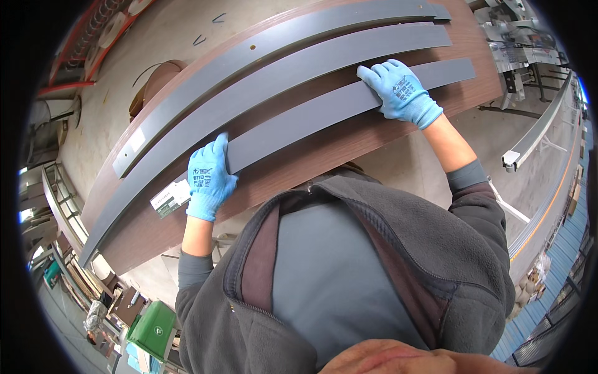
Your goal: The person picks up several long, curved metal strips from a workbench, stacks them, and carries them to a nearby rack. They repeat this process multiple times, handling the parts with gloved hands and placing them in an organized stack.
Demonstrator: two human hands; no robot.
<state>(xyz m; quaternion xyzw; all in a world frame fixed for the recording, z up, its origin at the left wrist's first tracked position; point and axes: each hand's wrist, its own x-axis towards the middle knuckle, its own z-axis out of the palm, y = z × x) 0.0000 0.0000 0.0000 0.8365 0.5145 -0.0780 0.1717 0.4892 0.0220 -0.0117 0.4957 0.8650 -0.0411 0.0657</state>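
Note:
Both of my hands wear light blue gloves. My left hand [210, 176] is at the left end of the nearest long grey board [305, 129], its fingers closed against that end. Over the same board's far edge, right of its middle, my right hand [402, 93] has its fingers curled. Two more grey boards lie beyond it: a longer middle board [324, 62] and a far board [280, 42] with a small hole. All rest on a brown wood-look tabletop [299, 174]. A white and green label [169, 199] lies beside my left hand, partly hidden by it.
A red-framed rack [93, 62] stands at the far left, near a brown round object [159, 81] on the floor. Metal machinery [517, 43] is at the far right, with a long rail [542, 128] nearer. A green bin [152, 327] and another person [96, 318] are at lower left.

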